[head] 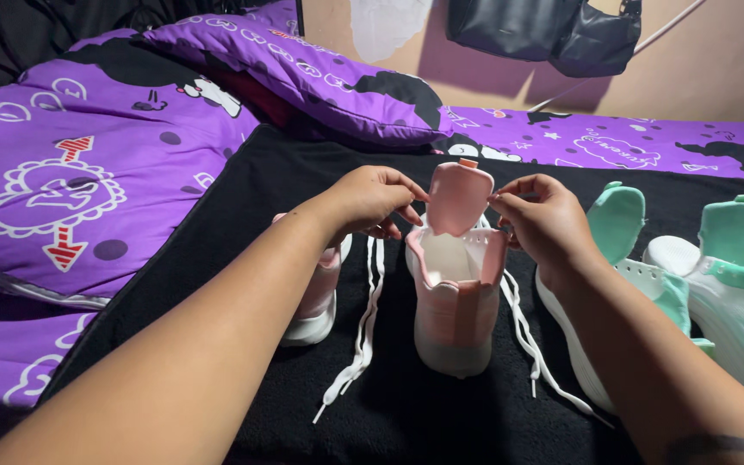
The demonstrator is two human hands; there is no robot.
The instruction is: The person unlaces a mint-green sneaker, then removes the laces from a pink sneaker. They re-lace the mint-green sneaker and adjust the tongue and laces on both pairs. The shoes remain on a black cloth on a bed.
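The pink-and-white sneaker (454, 293) stands heel toward the viewer near the middle of the black blanket (303, 164), its pink tongue (460, 196) pulled up and away from the opening. The left hand (372, 200) pinches the left edge of the tongue, and the right hand (542, 220) closes its fingertips on the right side, near the top eyelets; both grips are shut on the shoe rather than on a lace.

To do this well, it seems best to keep the tongue lifted straight and centred so both eyelet rows stay open to view, and to hold the shoe steady on its sole so it does not tip.

One loose white shoelace (363, 336) lies flat just left of the shoe, between it and the second pink sneaker (320, 297), which sits half hidden behind the left forearm. Another white lace (527, 340) trails down the right side. Two mint-and-white sneakers (691, 284) rest to the right. Purple patterned bedding (88, 172) lies far left.
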